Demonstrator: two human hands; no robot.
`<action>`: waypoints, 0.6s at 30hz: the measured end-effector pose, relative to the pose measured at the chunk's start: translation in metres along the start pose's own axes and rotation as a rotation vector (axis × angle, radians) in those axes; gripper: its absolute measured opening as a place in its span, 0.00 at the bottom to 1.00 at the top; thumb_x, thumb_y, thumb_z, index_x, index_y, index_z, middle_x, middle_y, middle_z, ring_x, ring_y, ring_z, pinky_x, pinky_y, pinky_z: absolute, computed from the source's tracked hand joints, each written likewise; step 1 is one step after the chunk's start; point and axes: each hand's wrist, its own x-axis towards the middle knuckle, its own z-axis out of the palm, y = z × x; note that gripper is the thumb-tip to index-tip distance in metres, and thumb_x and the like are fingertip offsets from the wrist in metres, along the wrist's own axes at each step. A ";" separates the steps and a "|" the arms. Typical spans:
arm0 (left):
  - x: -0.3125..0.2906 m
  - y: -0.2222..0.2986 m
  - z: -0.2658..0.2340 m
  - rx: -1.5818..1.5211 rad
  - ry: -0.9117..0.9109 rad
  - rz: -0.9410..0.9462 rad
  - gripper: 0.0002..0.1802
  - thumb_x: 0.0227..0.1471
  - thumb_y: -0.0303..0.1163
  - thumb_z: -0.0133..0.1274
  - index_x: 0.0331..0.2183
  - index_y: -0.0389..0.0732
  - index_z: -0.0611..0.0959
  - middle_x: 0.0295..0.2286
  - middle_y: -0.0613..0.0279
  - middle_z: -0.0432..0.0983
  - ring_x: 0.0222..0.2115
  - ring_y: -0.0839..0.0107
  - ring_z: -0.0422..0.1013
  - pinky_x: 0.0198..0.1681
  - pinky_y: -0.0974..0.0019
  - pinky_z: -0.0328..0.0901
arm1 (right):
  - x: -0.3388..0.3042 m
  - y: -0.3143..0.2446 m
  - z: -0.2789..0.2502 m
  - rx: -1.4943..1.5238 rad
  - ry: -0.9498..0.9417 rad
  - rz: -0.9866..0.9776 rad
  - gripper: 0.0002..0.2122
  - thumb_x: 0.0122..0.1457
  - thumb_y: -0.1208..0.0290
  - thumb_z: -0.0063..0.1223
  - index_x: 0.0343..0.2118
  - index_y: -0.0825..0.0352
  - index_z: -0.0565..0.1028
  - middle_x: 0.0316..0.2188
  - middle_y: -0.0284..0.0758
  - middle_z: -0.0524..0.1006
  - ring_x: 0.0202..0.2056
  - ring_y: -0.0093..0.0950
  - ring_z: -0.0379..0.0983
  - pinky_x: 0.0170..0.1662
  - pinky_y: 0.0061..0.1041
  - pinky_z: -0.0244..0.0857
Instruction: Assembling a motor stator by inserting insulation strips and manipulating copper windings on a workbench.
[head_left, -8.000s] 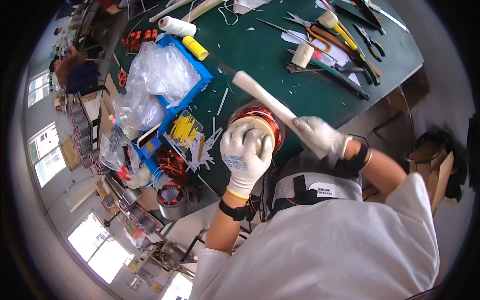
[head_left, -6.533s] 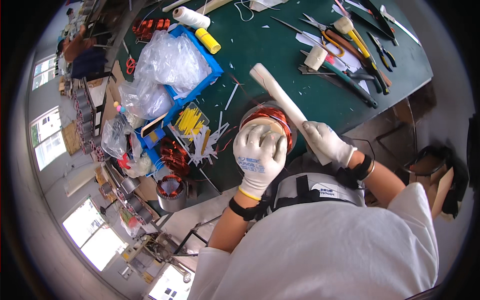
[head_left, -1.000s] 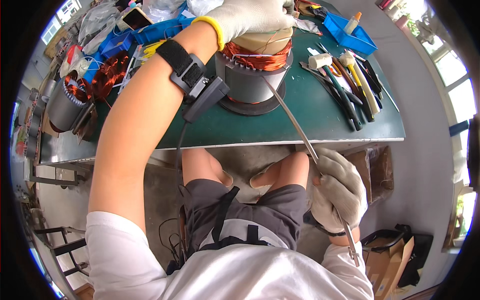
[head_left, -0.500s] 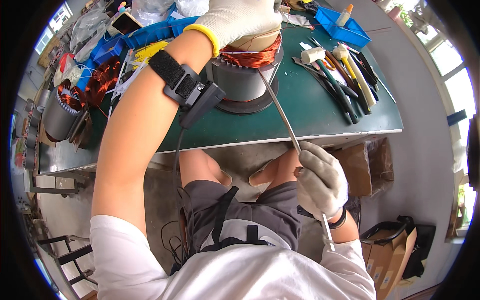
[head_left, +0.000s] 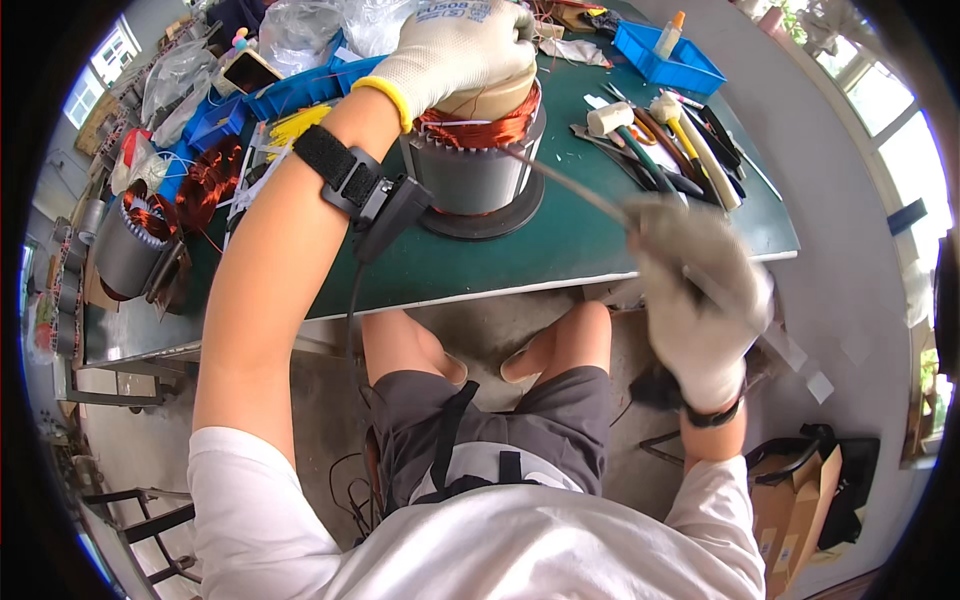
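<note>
A grey motor stator (head_left: 465,180) stands upright on a black round base, with copper wire windings (head_left: 490,132) around its top. Above the windings sits a tan ring-shaped piece (head_left: 490,97). My left hand (head_left: 462,50), in a white knitted glove with a yellow cuff, rests over that piece, its fingers curled in; what they hold is hidden. My right hand (head_left: 705,295), also gloved and smeared by motion, is closed around a long thin metal rod (head_left: 575,187). The rod slants up to the left, its tip at the stator's upper edge just under the windings.
Right of the stator lie mallets (head_left: 608,120), pliers and other hand tools. Behind them stands a blue tray (head_left: 665,65) with a small bottle. At left are another stator (head_left: 130,250), copper coils (head_left: 210,185), yellow strips (head_left: 300,122) and a phone (head_left: 252,72). Cardboard (head_left: 800,510) stands low right.
My right hand has moved up and to the right, tilting the rod flatter while its tip stays near the stator's upper edge. My left hand stays over the stator; the whole view has shifted slightly.
</note>
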 end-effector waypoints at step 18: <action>0.000 0.017 -0.005 -0.030 -0.079 -0.070 0.24 0.54 0.58 0.49 0.45 0.52 0.80 0.45 0.60 0.77 0.46 0.56 0.75 0.52 0.56 0.67 | -0.040 -0.006 0.002 0.115 0.140 0.000 0.10 0.52 0.88 0.58 0.36 0.70 0.73 0.38 0.52 0.80 0.38 0.40 0.80 0.44 0.34 0.74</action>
